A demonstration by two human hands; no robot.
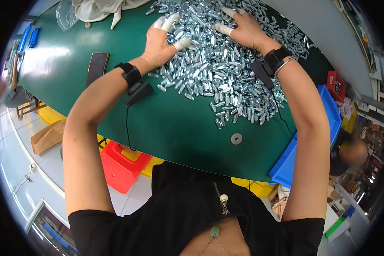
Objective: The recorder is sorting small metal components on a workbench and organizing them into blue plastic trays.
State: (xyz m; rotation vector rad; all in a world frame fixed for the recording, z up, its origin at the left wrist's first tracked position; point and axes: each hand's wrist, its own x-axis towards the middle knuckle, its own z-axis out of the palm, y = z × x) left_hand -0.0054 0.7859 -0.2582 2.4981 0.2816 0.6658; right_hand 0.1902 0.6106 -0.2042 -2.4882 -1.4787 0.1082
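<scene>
A wide heap of small shiny metal cylinder pieces (pixel 217 64) spreads over the green table (pixel 175 128). At the heap's left side rests my left hand (pixel 160 40), its fingers apart, with white covers on several fingertips. My right hand (pixel 245 30) lies on the far part of the heap, fingers stretched out and likewise capped in white. Both hands touch the metal pieces, and no piece shows gripped in either. Black bands with small black devices and cables sit on both wrists. Close to the near table edge lies a flat round metal washer (pixel 236 138).
A dark phone (pixel 97 68) lies left of my left forearm. White cloth (pixel 98 9) and a clear plastic bag (pixel 66 15) sit at the far left. Blue trays (pixel 286 164) and a red bin (pixel 336 85) stand at the right edge. A red stool (pixel 120 170) is below; other people are nearby.
</scene>
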